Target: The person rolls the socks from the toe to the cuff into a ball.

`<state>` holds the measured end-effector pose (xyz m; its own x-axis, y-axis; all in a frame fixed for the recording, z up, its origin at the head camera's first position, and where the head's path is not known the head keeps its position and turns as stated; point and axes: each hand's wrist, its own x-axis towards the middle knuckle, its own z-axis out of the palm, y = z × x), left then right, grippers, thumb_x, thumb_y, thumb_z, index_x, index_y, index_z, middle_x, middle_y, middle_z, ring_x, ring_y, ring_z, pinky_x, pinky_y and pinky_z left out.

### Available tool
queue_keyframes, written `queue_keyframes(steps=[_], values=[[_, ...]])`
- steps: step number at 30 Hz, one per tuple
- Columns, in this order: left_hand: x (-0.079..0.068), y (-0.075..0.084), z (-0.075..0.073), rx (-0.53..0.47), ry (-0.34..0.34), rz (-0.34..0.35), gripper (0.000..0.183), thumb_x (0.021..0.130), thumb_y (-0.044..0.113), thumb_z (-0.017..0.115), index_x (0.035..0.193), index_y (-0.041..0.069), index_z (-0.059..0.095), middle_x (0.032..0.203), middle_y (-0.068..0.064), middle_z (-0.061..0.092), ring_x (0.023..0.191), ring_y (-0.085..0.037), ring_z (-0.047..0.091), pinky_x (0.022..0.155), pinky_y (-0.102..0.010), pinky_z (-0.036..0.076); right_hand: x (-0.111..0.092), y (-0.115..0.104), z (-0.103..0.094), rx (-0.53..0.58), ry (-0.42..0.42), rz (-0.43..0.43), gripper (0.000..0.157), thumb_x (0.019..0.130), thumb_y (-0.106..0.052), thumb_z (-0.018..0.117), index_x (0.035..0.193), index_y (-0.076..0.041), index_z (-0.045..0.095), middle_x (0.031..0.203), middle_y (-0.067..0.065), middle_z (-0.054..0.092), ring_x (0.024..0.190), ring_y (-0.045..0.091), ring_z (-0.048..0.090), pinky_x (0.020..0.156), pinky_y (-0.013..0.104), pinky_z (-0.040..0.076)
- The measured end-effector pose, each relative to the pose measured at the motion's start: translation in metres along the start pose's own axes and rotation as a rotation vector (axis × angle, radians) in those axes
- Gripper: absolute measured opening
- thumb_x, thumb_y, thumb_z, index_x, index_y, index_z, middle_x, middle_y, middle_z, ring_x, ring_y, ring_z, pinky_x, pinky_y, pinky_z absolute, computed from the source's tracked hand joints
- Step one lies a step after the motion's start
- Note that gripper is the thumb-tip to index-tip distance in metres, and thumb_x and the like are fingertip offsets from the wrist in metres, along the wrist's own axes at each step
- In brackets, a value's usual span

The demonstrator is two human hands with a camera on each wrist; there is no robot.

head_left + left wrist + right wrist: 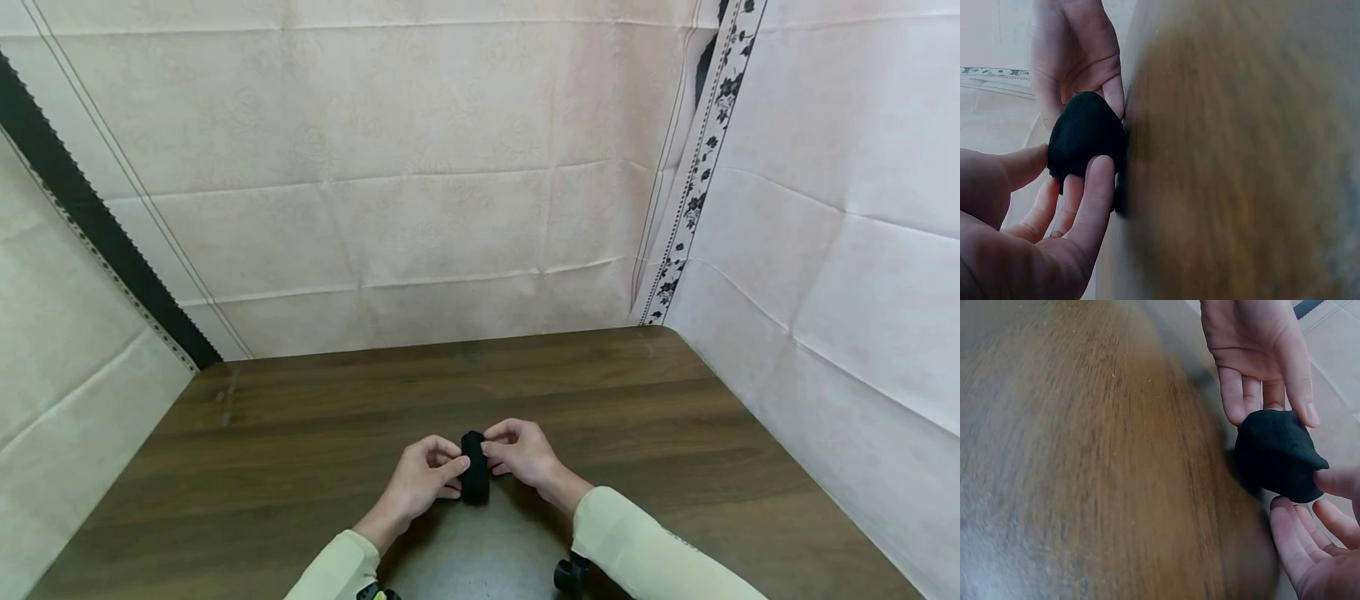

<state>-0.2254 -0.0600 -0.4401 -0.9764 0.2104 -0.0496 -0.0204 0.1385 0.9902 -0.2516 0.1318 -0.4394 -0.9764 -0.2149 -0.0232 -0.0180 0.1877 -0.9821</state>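
A small black roll of soft cloth (475, 468) lies on the wooden table, its long side running away from me. My left hand (426, 477) grips its left side, thumb on the upper part and fingers lower down. From the right, my right hand (523, 454) pinches it near the far end with thumb and fingers. In the left wrist view the roll (1087, 134) appears end-on, rounded and close to the tabletop. The right wrist view shows a small pointed fold sticking out of the cloth (1279, 455) beside the right thumb.
The brown wood-grain table (300, 417) spreads around both hands. Pale creased sheets hang behind it (420, 167) and along both sides, the right sheet (840, 250) with a dark floral border. A black strip (97, 208) runs down the left corner.
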Motion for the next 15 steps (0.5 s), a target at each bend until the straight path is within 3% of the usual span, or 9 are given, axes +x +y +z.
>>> queue_keyframes(steps=[9, 15], values=[[-0.002, 0.002, -0.006, 0.012, -0.026, 0.01, 0.024, 0.096, 0.017, 0.071, 0.105, -0.003, 0.06, 0.095, -0.015, 0.066, 0.077, -0.029, 0.07, 0.068, -0.042, 0.059, -0.005, 0.001, -0.014, -0.084, 0.019, -0.061, 0.021, 0.095, -0.008, 0.07, 0.11, 0.005, 0.065, 0.091, 0.011, 0.067, 0.077, 0.027, 0.069, 0.07, 0.039, 0.059], [-0.004, 0.009, -0.023, 0.084, 0.021, 0.037, 0.02, 0.096, 0.016, 0.071, 0.102, 0.0, 0.062, 0.093, -0.014, 0.065, 0.078, -0.03, 0.069, 0.069, -0.039, 0.059, -0.009, 0.002, -0.034, -0.227, 0.06, -0.115, 0.019, 0.095, -0.008, 0.07, 0.11, 0.003, 0.066, 0.092, 0.007, 0.068, 0.077, 0.025, 0.067, 0.069, 0.037, 0.057]])
